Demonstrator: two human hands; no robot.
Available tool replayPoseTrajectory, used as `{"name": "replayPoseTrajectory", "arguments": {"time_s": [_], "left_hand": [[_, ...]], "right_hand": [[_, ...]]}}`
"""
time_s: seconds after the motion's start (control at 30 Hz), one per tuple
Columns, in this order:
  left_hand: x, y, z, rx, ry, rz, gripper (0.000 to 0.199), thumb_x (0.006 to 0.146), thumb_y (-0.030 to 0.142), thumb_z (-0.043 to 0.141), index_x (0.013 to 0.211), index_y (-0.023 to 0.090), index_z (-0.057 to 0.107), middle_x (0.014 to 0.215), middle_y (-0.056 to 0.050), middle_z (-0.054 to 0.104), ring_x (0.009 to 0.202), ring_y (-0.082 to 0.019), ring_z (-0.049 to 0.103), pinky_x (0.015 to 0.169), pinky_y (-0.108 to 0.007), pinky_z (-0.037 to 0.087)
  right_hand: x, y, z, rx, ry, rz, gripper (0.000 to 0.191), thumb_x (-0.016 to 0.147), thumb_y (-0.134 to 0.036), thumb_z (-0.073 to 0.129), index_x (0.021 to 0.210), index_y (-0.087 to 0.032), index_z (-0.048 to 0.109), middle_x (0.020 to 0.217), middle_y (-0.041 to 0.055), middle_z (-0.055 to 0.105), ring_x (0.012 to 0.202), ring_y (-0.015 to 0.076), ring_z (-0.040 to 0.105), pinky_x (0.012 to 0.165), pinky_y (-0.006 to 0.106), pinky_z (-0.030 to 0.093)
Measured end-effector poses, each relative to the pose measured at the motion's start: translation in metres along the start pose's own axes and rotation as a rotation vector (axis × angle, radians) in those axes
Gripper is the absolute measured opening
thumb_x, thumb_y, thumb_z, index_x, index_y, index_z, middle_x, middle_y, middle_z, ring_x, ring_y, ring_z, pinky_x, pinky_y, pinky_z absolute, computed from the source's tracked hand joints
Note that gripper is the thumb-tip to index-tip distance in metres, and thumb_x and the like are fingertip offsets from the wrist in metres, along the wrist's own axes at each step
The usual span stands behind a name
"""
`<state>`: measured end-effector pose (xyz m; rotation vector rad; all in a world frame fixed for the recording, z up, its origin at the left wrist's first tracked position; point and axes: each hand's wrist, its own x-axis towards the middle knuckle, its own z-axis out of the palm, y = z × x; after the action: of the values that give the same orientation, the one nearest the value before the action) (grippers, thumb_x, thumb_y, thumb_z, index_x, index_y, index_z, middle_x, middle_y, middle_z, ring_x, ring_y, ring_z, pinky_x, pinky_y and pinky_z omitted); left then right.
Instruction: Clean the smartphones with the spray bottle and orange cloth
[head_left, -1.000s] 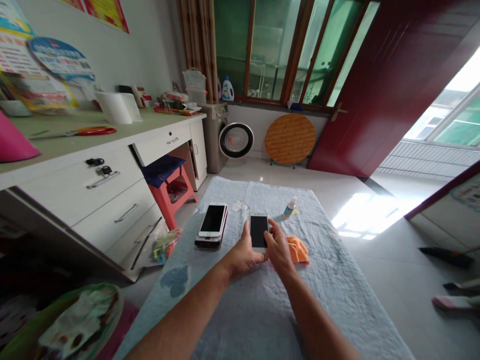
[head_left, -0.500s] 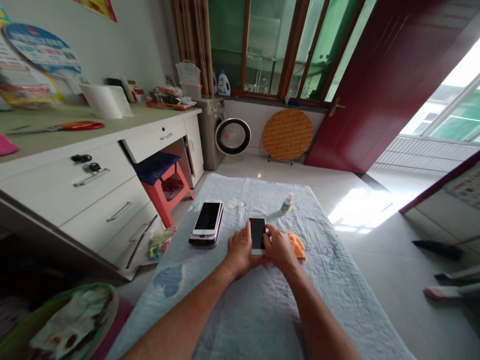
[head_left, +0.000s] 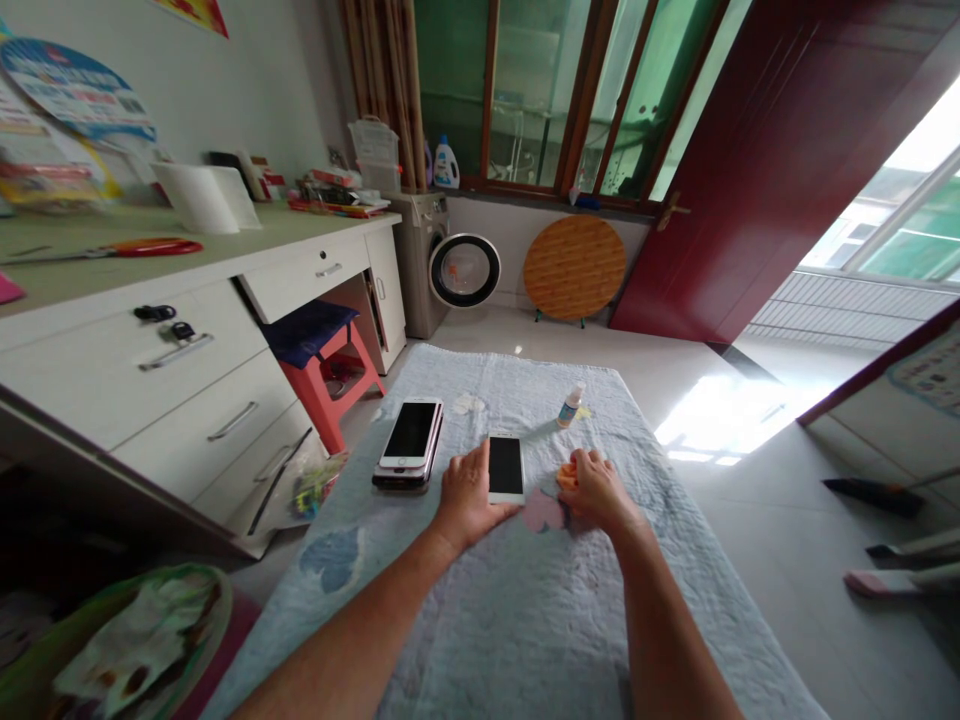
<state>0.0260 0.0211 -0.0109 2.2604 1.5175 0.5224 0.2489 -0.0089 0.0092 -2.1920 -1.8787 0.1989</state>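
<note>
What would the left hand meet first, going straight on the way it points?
Probably the single white phone, just right of the left hand, which seems to be touching its edge; exact depth there is hard to judge.

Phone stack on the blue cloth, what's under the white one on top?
Beneath the top phone, dark edges of what looks like at least one more phone show, resting on the blue cloth. The rest is covered; I can't count them.

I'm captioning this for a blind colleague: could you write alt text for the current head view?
A left hand holds a white smartphone and the right hand grips an orange cloth at a fabric-covered table. A stack of smartphones lies to the left; a small bottle stands farther back.
</note>
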Motion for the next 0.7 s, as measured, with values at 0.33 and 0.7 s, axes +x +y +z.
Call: {"name": "replayPoseTrajectory", "arguments": {"time_s": [0.33, 0.7], "left_hand": [[-0.002, 0.001, -0.002, -0.042, -0.011, 0.124, 0.087, 0.062, 0.064, 0.073, 0.134, 0.021, 0.047, 0.131, -0.01, 0.056, 0.116, -0.033, 0.048, 0.098, -0.042, 0.035], [-0.01, 0.007, 0.001, 0.02, 0.072, 0.215, 0.073, 0.071, 0.07, 0.062, 0.121, 0.016, 0.058, 0.12, -0.012, 0.061, 0.108, -0.031, 0.053, 0.095, -0.044, 0.039]], "right_hand": [[0.006, -0.027, 0.0, 0.369, 0.108, -0.145, 0.012, 0.075, -0.025, 0.058, 0.085, -0.018, 0.061, 0.078, 0.0017, 0.056, 0.069, 0.014, 0.053, 0.066, 0.025, 0.039], [0.008, -0.038, 0.031, 0.417, 0.188, -0.134, 0.017, 0.084, -0.023, 0.051, 0.094, -0.02, 0.064, 0.087, 0.0035, 0.058, 0.077, 0.016, 0.055, 0.07, 0.025, 0.041]]}}
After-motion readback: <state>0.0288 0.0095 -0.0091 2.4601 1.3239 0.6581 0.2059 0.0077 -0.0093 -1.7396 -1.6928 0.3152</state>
